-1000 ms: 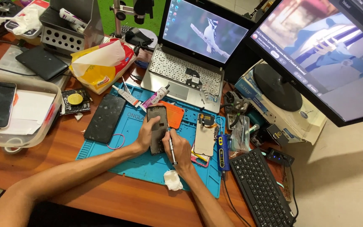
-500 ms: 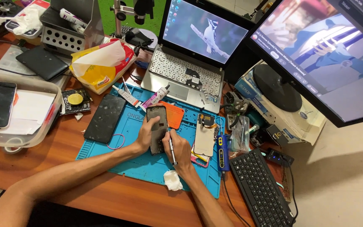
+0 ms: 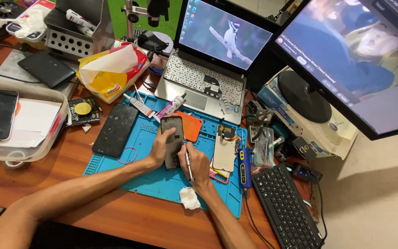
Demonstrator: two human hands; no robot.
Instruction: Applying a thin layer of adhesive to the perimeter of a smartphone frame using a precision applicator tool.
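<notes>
Just one view here, a head-worn cam looking steeply down and forward over the wooden desk [image 3: 130, 216], fairly close. The blue work mat [image 3: 162, 182] sits mid-frame, with the laptop [image 3: 208, 60] and monitor [image 3: 360, 60] along the top.

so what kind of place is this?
Likely a phone repair bench: the left hand steadies a dark phone on a blue repair mat, beside an opened phone and glue tubes.
</notes>
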